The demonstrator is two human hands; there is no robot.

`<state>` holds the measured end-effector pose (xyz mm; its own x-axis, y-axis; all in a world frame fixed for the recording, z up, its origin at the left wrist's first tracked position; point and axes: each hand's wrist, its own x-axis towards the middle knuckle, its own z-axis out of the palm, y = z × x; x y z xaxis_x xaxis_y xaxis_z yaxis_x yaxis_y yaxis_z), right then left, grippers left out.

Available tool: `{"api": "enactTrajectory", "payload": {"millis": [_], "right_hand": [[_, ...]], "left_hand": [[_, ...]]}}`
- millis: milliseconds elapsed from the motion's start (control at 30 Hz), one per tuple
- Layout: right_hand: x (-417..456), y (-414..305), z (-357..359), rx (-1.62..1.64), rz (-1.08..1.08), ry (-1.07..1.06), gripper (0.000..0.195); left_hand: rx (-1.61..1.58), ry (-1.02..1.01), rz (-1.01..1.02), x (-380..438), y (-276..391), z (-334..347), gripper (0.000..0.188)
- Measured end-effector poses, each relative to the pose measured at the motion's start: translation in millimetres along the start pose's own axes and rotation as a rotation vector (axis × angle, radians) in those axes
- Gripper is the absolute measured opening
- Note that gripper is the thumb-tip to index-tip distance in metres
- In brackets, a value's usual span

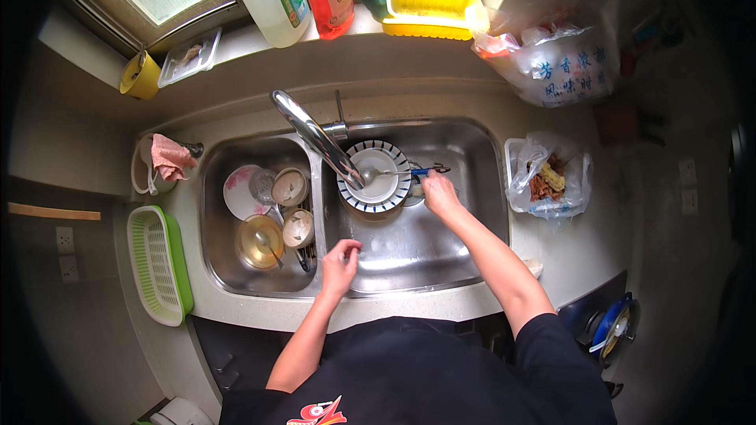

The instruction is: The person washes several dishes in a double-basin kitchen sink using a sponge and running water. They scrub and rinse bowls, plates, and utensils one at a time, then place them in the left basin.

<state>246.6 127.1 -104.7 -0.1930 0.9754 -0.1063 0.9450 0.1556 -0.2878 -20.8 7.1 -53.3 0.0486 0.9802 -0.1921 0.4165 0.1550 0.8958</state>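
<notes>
My right hand [440, 196] grips the blue handle [420, 172] of a metal ladle over the right basin of the steel sink. The ladle's round head [367, 173] rests over a white bowl [381, 186], which sits on a plate with a dark-striped rim [398, 200]. A chrome faucet [313, 136] reaches over these dishes and hides part of them. Near the front of the basin divider, my left hand [341, 268] hovers with loosely curled fingers and nothing visible in it.
The left basin holds a floral plate [239, 195], an amber bowl [251, 242] and two small bowls [289, 186]. A green-and-white basket [159, 265] stands left; a bag-lined waste container [546, 180] stands right. Detergent bottles [331, 3] and a yellow tray [434, 9] line the sill.
</notes>
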Motion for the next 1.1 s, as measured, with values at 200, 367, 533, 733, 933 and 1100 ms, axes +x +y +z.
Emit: {"api": "enactTrajectory", "payload": {"millis": [200,367,533,733,933,1100], "right_hand": [[37.6,3.3,-3.0,-0.191,0.029,-0.353,0.032],[24.0,-7.3,-23.8,-0.033,0.15,-0.53,0.043],[-21.5,-45.1,-30.4,0.114,0.208,-0.657,0.041],[-74.5,-60.7,-50.5,0.499,0.154,-0.4,0.035],[-128.5,-24.0,-52.8,1.354,0.497,-0.143,0.039],[-152.3,-21.6,-56.8,1.862,0.62,0.005,0.041]], "left_hand": [[-0.195,-0.144,-0.197,-4.3,-6.4,22.8,0.014],[-0.53,-0.245,-0.49,19.2,-7.0,42.0,0.021],[-0.744,-0.268,-0.936,85.6,-31.4,90.2,0.02],[-0.867,-0.316,-1.042,109.4,-61.9,118.1,0.013],[-0.842,-0.111,-0.86,80.1,-47.9,83.9,0.019],[-0.535,-0.092,-0.476,44.4,5.0,40.9,0.027]]}}
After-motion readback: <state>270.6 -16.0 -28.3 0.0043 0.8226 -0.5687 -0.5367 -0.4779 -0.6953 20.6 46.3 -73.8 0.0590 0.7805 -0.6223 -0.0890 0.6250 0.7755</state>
